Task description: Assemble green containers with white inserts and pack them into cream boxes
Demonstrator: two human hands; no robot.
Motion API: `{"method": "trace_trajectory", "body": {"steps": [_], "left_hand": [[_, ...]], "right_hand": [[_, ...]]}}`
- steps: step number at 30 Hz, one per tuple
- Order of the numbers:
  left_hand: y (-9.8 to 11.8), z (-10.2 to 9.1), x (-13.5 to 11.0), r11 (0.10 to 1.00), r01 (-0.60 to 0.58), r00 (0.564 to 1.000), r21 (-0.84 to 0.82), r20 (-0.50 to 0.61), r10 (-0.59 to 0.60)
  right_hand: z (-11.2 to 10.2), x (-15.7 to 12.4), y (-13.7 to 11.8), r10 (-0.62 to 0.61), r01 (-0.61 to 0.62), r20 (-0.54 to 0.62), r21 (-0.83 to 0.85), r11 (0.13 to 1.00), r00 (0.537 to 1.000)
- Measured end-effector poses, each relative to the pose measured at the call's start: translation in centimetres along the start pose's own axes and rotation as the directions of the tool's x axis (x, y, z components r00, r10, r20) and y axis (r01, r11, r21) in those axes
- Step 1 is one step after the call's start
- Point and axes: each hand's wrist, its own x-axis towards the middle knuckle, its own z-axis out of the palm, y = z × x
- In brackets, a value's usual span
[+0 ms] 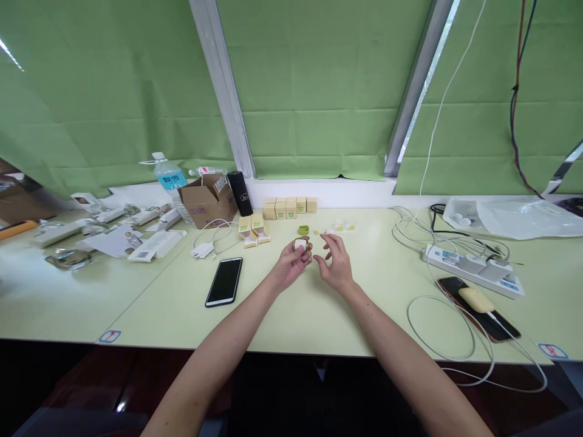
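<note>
My left hand point(291, 264) is closed around a small white rounded-square object with a yellow-green and dark rim point(300, 244), held above the table. I cannot tell its exact kind. To its right, my right hand point(336, 264) has thumb and fingers apart, with nothing seen between them. Just beyond the hands lies a small green ring-shaped piece point(303, 230). Tiny yellow bits point(316, 233) rest close to my right fingertips. Farther right are clear plastic pieces with yellow centres point(344, 226).
Several small cream boxes point(286, 209) line the back, with opened ones point(254, 229) nearer. A phone point(224, 282) lies left of my forearm. A cardboard box point(208, 203) and a black bottle point(240, 193) stand behind. Cables and a power strip point(473, 271) occupy the right.
</note>
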Motion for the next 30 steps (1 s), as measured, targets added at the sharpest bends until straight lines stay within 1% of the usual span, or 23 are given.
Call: {"method": "trace_trajectory", "body": {"steps": [2, 4, 6, 8, 11, 13, 15, 18, 21, 22, 24, 25, 28, 30], "left_hand": [[-0.2, 0.0, 0.2, 1.0, -0.004, 0.999, -0.002, -0.035, 0.004], [-0.4, -0.1, 0.4, 1.0, -0.008, 0.998, 0.0, -0.066, 0.008], [-0.5, -0.2, 0.5, 1.0, -0.015, 0.996, 0.002, -0.083, 0.015], [-0.5, -0.5, 0.6, 1.0, -0.022, 0.996, -0.001, -0.083, 0.022], [-0.4, -0.9, 0.7, 0.999, -0.033, 0.997, -0.023, -0.074, 0.031], [-0.3, -1.1, 0.8, 0.998, -0.035, 0.997, -0.045, -0.072, 0.032], [-0.1, -1.5, 0.9, 0.997, -0.028, 0.997, -0.071, -0.078, 0.023], [0.0, -2.0, 1.2, 0.995, -0.019, 0.995, -0.102, -0.096, 0.009], [0.0, -2.4, 1.5, 0.997, -0.032, 0.995, -0.072, -0.094, 0.025], [-0.1, -2.5, 1.5, 0.998, -0.043, 0.995, -0.046, -0.091, 0.038], [-0.4, -2.6, 1.6, 0.997, -0.069, 0.994, 0.022, -0.083, 0.071], [-0.5, -2.7, 1.6, 0.995, -0.084, 0.993, 0.06, -0.075, 0.088], [-0.8, -2.7, 1.5, 0.97, -0.142, 0.987, 0.196, -0.042, 0.153], [-1.0, -2.7, 1.6, 0.941, -0.182, 0.98, 0.286, -0.021, 0.197]], "right_hand": [[-0.1, 0.0, 0.2, 0.093, -0.091, 0.03, -0.065, 0.994, 0.995], [-0.2, 0.1, 0.5, 0.23, -0.213, 0.09, -0.164, 0.963, 0.969], [-0.2, 0.2, 0.9, 0.385, -0.337, 0.147, -0.27, 0.902, 0.911], [-0.3, 0.3, 1.6, 0.519, -0.444, 0.165, -0.345, 0.827, 0.839], [-0.5, 0.8, 3.1, 0.655, -0.566, 0.14, -0.393, 0.725, 0.742], [-0.7, 1.2, 4.3, 0.71, -0.617, 0.109, -0.415, 0.669, 0.696], [-0.9, 1.8, 5.4, 0.729, -0.632, 0.085, -0.438, 0.64, 0.679], [-1.2, 2.9, 6.8, 0.728, -0.617, 0.074, -0.476, 0.627, 0.682], [-1.3, 4.3, 7.9, 0.722, -0.58, 0.097, -0.527, 0.622, 0.686], [-1.3, 4.9, 8.3, 0.719, -0.553, 0.12, -0.558, 0.619, 0.684], [-1.3, 6.0, 9.0, 0.72, -0.444, 0.205, -0.666, 0.599, 0.663], [-1.2, 6.6, 9.4, 0.721, -0.417, 0.225, -0.688, 0.594, 0.655], [-0.9, 7.8, 10.3, 0.728, -0.393, 0.239, -0.712, 0.581, 0.642], [-0.6, 7.9, 10.6, 0.73, -0.391, 0.234, -0.718, 0.575, 0.643]]}}
